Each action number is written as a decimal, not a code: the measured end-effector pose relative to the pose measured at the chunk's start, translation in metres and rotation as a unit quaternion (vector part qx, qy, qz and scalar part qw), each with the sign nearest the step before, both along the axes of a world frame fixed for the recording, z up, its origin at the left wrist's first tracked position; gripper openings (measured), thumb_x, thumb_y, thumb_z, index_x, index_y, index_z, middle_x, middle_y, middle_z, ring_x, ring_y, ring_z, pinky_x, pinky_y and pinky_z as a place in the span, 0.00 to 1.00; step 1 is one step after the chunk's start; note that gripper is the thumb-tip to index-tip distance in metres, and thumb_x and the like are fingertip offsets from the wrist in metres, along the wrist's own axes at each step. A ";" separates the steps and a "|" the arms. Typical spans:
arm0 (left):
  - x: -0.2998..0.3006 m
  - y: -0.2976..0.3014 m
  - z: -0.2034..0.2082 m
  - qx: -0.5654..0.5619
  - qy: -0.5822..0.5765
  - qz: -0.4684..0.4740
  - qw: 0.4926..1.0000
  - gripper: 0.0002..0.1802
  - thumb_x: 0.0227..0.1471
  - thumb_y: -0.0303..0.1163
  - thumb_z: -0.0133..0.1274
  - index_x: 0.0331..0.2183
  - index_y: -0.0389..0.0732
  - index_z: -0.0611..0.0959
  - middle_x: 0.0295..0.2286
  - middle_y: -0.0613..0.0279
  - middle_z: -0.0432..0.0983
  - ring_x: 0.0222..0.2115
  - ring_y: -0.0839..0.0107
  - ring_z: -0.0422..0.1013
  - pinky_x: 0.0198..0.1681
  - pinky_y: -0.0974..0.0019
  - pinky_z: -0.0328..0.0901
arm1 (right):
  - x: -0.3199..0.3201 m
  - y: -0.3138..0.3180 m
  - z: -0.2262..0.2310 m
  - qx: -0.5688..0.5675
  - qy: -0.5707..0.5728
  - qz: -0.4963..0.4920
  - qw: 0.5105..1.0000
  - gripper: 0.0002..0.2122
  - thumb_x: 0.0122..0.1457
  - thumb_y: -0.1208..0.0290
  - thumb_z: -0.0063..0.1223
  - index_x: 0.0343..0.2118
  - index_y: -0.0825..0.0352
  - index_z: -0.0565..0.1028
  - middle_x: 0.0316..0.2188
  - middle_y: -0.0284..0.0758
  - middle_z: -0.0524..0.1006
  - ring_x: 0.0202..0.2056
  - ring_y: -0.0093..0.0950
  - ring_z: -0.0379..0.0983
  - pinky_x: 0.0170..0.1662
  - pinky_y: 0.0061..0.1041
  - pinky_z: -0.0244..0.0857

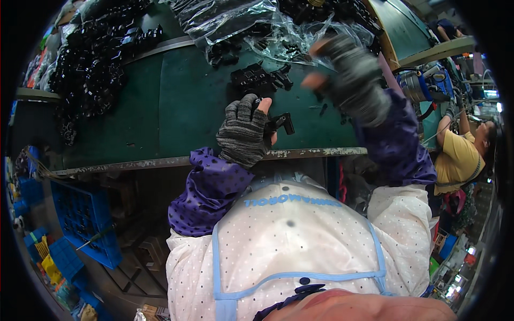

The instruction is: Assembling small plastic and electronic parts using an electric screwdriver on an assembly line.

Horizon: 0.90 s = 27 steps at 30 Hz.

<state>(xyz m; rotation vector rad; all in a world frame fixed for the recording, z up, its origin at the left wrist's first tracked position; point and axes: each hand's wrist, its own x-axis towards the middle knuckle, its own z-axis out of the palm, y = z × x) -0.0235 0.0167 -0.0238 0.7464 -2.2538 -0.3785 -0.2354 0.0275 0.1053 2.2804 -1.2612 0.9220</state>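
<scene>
My left hand (243, 131), in a grey knit fingerless glove, is closed around a small black plastic part (282, 122) near the front edge of the green table (160, 107). My right hand (350, 75), gloved the same way, is raised and blurred over the table to the right, near the clear plastic bags (251, 24); whether it holds anything is unclear. A small cluster of black parts (257, 80) lies just beyond my left hand.
A long heap of black parts (91, 69) covers the table's left side. Blue crates (80, 219) stand on the floor at lower left. Another person in a yellow shirt (455, 160) works at the right, beside a blue machine (417, 85).
</scene>
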 end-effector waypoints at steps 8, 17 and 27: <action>-0.011 -0.001 0.002 0.033 0.000 0.004 0.999 0.40 0.26 0.35 0.62 0.48 0.46 0.70 0.42 0.51 0.66 0.39 0.48 0.65 0.38 0.51 0.67 | -0.039 -0.073 0.050 0.353 -0.546 0.285 0.705 0.24 0.48 0.65 0.59 0.47 0.68 0.66 0.34 0.42 0.74 0.35 0.35 0.75 0.35 0.34 0.73; -0.008 -0.002 0.004 0.000 0.008 0.017 1.000 0.36 0.27 0.34 0.61 0.46 0.46 0.73 0.41 0.51 0.67 0.39 0.48 0.66 0.36 0.51 0.67 | 0.014 -0.032 -0.012 0.289 -0.609 0.483 0.559 0.30 0.40 0.80 0.57 0.48 0.67 0.56 0.35 0.54 0.71 0.36 0.51 0.73 0.37 0.46 0.73; -0.014 -0.002 0.005 -0.009 -0.003 0.043 0.999 0.42 0.25 0.36 0.63 0.49 0.47 0.70 0.43 0.52 0.66 0.39 0.49 0.66 0.37 0.51 0.67 | 0.016 -0.022 0.001 0.271 -0.669 0.448 0.528 0.29 0.39 0.81 0.56 0.46 0.67 0.57 0.33 0.49 0.70 0.35 0.49 0.74 0.36 0.45 0.74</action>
